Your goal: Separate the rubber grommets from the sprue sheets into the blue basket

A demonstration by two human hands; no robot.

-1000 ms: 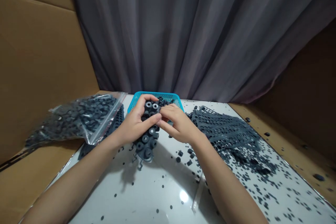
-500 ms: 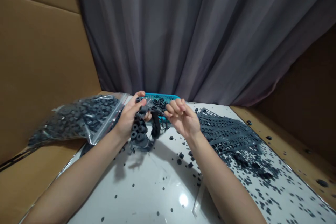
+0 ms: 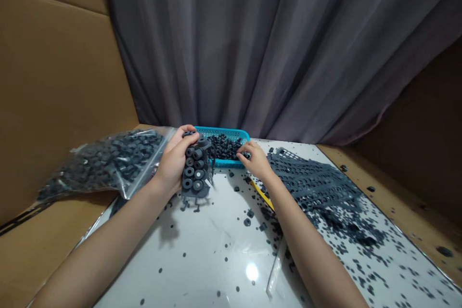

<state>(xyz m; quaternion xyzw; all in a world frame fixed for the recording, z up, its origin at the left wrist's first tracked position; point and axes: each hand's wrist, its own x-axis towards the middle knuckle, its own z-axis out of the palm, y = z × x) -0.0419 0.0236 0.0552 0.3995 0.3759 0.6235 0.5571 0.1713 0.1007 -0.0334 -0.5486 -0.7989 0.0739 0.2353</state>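
My left hand (image 3: 172,161) is closed round a dark grey foam sheet (image 3: 195,173) and holds it upright above the table. Short ring-shaped plugs stand out of the sheet in rows, with thin scraps dangling from its lower edge. My right hand (image 3: 254,158) is at the right rim of a blue basket (image 3: 224,162), fingers curled, with a gap between thumb and forefinger. Small black pieces (image 3: 227,146) fill much of the basket. Nothing clearly shows in the right fingers.
At left lies a clear zip bag (image 3: 108,163) full of grey rings. Perforated grey sheets (image 3: 314,178) lie at right among scattered dark bits. A yellow strip (image 3: 263,194) and a clear plastic strip (image 3: 276,267) lie by my right forearm. Cardboard (image 3: 57,67) and a curtain (image 3: 216,48) enclose the table.
My right hand has moved away from the foam sheet to the basket's right rim, its fingers loosening. The sheet, bent before, now hangs straighter in my left hand. The yellow strip has come into sight.
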